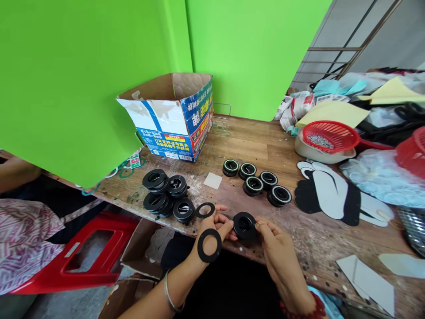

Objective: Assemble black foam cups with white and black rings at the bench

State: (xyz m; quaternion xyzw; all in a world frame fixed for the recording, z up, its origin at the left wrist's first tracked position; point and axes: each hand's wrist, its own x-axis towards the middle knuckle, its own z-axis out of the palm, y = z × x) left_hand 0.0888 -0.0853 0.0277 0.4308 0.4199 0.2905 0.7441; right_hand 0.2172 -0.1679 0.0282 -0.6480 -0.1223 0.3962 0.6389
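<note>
The wooden desk (252, 146) I'm looking at is worn, its paint scuffed and its near edge sprinkled with small dots. Toward the back sits an open cardboard box (166, 144). In front are clustered stacks of black rings (156, 201), a pale square card (213, 180), five pale-topped black piles (254, 185), black-and-white flat cutouts (352, 204) and a cream basin (301, 148).

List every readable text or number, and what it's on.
Carton front: "37年坚持在海南岛 / 用新鲜椰子肉鲜榨"; smaller print illegible.
Carton side: "牌"; rest unclear.
Green-and-red card: too small.
Red-and-white packets: too blurred.
Held black ring: none visible.
</note>
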